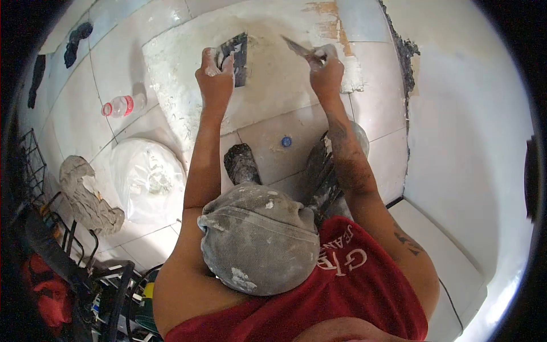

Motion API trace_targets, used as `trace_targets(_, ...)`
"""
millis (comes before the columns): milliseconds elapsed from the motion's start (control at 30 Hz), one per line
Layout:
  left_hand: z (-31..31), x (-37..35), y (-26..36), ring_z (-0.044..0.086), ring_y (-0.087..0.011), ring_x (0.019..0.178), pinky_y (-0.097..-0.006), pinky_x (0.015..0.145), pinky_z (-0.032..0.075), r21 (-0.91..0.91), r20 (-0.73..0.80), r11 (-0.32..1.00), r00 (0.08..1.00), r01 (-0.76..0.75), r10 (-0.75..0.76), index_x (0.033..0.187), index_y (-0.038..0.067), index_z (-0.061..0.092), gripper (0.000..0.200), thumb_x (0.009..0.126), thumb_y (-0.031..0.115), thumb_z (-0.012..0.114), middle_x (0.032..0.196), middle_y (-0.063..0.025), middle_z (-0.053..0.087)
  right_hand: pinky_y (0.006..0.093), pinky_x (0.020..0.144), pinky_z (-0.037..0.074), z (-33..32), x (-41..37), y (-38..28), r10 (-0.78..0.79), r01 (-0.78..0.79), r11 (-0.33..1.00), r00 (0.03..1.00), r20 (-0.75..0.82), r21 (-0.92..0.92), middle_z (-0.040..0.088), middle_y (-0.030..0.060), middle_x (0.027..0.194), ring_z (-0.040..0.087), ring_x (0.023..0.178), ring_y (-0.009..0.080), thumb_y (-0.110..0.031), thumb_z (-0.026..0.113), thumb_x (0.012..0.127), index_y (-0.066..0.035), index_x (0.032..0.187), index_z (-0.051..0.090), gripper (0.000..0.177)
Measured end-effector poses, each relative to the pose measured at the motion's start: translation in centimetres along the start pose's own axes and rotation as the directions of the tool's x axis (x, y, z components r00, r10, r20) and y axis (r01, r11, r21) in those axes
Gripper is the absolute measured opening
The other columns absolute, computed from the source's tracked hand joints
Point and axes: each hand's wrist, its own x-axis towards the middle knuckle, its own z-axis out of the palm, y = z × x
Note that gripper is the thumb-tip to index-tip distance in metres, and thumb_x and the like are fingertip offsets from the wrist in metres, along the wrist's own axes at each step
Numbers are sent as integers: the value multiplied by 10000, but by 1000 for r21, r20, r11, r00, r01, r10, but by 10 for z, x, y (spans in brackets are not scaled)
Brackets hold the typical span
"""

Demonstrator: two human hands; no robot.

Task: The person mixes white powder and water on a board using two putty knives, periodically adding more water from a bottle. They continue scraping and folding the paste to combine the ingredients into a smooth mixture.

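Bottle cap [286,141], blue, sits on the tiles [376,108] just this side of a messy pale board [265,94]. Over the board, left hand [216,71]'s wrapped round a dark scraper [241,64], right hand [326,65]'s gripping a putty knife [294,47], blades well apart.

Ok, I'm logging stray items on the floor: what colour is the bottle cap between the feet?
The bottle cap is blue, seen best in the head view.

Pale tiled floor [378,73] beside a plain white wall [464,148].
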Motion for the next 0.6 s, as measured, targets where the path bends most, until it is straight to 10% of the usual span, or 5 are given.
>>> trace_targets(133,-7,-12,-13,621,-267,758,-310,661,491,108,115,903,907,-417,405,908,40,573,193,721,45,620,830,-97,629,391,561,457,-12,1,6,75,-72,992,997,23,-105,595,159,721,589,661,366,-13,602,730,-37,832,476,164)
trace_targets(233,-10,-14,-21,632,-228,815,-341,674,516,290,308,627,691,-723,654,940,66,601,179,764,105,604,915,-102,632,395,608,467,-23,-6,-14,-193,186,980,973,124,63,605,158,775,595,722,358,-7,564,724,-42,847,489,148)
trace_targets(333,-8,-15,-26,617,-245,904,-337,744,515,291,398,467,549,-835,734,957,68,584,184,780,114,596,1011,-113,613,405,674,469,-24,-17,-36,-344,422,897,854,389,-134,604,151,799,594,789,337,-9,534,714,-57,868,506,164)
trace_targets(600,-5,-26,-22,610,-291,911,-376,835,494,111,478,313,327,-943,815,844,48,588,127,747,129,595,966,-155,616,437,659,459,16,-10,-43,-437,594,783,738,514,-185,586,149,739,584,744,332,-29,527,716,-53,950,498,237)
